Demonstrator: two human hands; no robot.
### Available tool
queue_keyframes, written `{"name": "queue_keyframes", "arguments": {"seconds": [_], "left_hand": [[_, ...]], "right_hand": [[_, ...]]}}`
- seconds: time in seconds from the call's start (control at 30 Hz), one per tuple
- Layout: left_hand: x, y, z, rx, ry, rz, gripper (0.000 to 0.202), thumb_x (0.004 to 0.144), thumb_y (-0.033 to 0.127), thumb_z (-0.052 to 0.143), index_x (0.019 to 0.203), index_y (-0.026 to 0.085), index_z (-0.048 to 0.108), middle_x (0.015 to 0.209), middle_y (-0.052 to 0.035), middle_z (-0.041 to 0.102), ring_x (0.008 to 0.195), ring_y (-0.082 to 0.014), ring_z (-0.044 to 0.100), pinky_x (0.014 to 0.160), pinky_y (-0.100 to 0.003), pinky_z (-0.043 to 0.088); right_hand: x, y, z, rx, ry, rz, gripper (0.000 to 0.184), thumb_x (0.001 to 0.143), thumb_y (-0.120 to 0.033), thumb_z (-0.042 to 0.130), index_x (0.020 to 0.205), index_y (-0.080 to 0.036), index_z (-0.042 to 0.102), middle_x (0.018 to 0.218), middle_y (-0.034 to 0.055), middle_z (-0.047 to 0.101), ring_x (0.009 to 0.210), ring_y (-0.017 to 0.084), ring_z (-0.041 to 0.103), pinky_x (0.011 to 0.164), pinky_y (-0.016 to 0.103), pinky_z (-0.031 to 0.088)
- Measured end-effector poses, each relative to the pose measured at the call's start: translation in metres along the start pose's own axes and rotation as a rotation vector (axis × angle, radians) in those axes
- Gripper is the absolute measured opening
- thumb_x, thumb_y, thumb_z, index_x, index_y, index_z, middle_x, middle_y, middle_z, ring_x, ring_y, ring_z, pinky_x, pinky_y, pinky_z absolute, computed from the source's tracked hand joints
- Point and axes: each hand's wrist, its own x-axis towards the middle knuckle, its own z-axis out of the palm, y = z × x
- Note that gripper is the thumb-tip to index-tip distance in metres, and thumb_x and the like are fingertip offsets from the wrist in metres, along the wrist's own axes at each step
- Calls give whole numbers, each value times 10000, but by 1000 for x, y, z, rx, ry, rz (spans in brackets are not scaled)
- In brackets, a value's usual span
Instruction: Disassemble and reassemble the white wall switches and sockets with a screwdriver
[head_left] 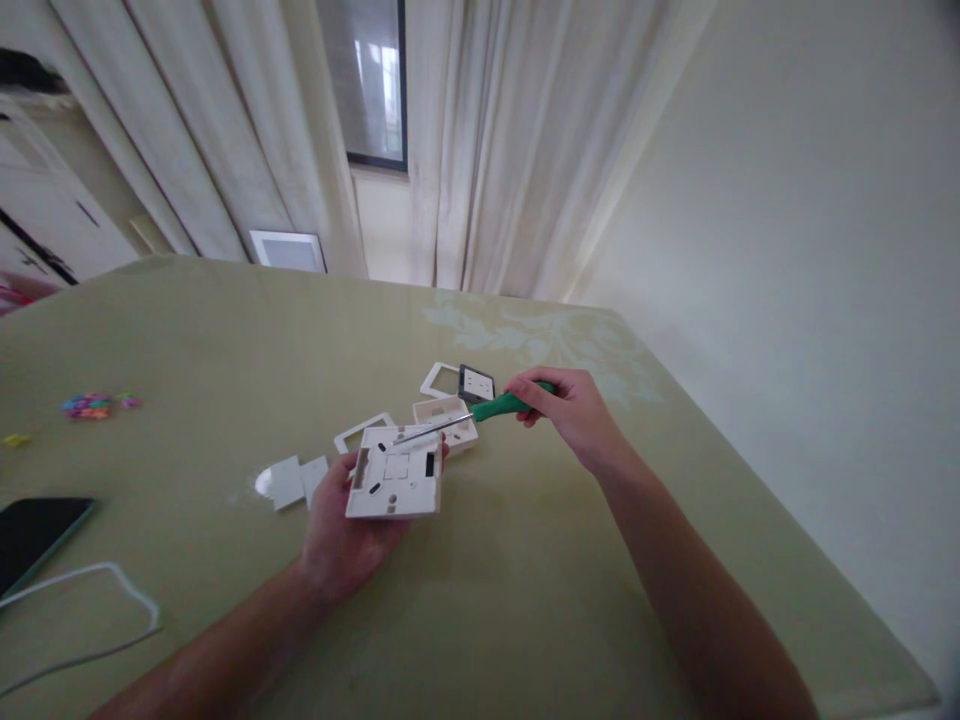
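My left hand (341,530) is closed around a white square switch plate (395,473), holding it up with its back side facing me. My right hand (574,410) grips the green handle of a screwdriver (501,405). Its metal shaft runs left, and the tip rests at the plate's upper edge. Both hands hover just above the green table (225,330).
Loose white parts lie behind the plate: two square frames (439,380), a box-shaped housing (450,412), a dark-rimmed socket module (476,383) and small flat covers (296,480). A dark phone (34,535) and white cable (112,600) lie at left, colourful bits (90,405) farther back.
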Motion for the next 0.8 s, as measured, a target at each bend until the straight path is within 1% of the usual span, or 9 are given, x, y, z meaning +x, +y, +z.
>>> {"name": "queue_keyframes", "arguments": {"seconds": [0.17, 0.23, 0.3, 0.4, 0.53, 0.6, 0.67, 0.73, 0.8], "left_hand": [[0, -2, -3, 40, -28, -18, 504, 1055, 252, 411, 1488, 124, 634, 1075, -150, 856, 932, -289, 847, 775, -387, 699], [-4, -4, -5, 166, -109, -21, 489, 1056, 347, 466, 1454, 145, 664, 1203, -164, 832, 1009, -321, 829, 862, -450, 687], [-10, -8, -9, 386, -268, 28, 508, 1053, 479, 511, 1421, 177, 688, 1376, -174, 767, 1065, -356, 803, 886, -490, 672], [-21, -16, -17, 944, -572, 253, 485, 1036, 505, 615, 1457, 271, 670, 1548, -141, 659, 1227, -375, 727, 1001, -504, 620], [-27, -32, -25, 1633, -884, 683, 638, 917, 285, 789, 1527, 314, 601, 1592, -122, 626, 1461, -402, 540, 1227, -595, 443], [-26, -37, -27, 1801, -922, 794, 669, 904, 239, 780, 1541, 298, 586, 1591, -133, 629, 1466, -427, 527, 1215, -647, 435], [-23, -36, -28, 1867, -926, 800, 682, 905, 259, 786, 1553, 298, 580, 1588, -133, 634, 1458, -441, 535, 1211, -671, 429], [-18, -27, -28, 1814, -900, 749, 649, 935, 327, 784, 1554, 311, 587, 1585, -121, 635, 1443, -413, 566, 1216, -616, 449], [-8, -14, -29, 1688, -788, 715, 485, 1029, 368, 689, 1509, 325, 640, 1547, -102, 665, 1397, -343, 624, 1193, -503, 494]], "right_hand": [[1, 0, 3, 41, 26, 28, 440, 746, -594, 945, 830, -168, 871, 627, 41, 731, 538, 120, 622, 527, 228, 507], [2, -2, 1, 97, 66, 30, 458, 715, -614, 953, 797, -175, 855, 629, 31, 717, 523, 111, 595, 487, 222, 473], [4, -5, -2, 160, 123, 26, 484, 692, -646, 949, 748, -182, 826, 609, 13, 682, 496, 95, 552, 440, 211, 419], [7, -9, -11, 237, 226, 10, 504, 673, -665, 945, 696, -190, 779, 568, -16, 613, 460, 72, 482, 392, 200, 339], [7, -16, -19, 300, 354, -28, 496, 635, -631, 973, 671, -193, 741, 611, -22, 621, 458, 57, 453, 377, 199, 322], [5, -21, -19, 311, 397, -48, 486, 619, -606, 990, 664, -190, 741, 608, -23, 613, 457, 56, 453, 375, 198, 321], [2, -27, -18, 298, 408, -66, 473, 628, -594, 989, 659, -191, 744, 588, -26, 597, 449, 59, 447, 365, 204, 303], [-1, -31, -15, 280, 389, -86, 458, 650, -588, 979, 658, -194, 746, 582, -22, 603, 440, 61, 438, 358, 210, 286], [-4, -34, -12, 277, 367, -108, 444, 666, -578, 975, 662, -193, 753, 589, -18, 621, 433, 56, 436, 359, 209, 282]]}}
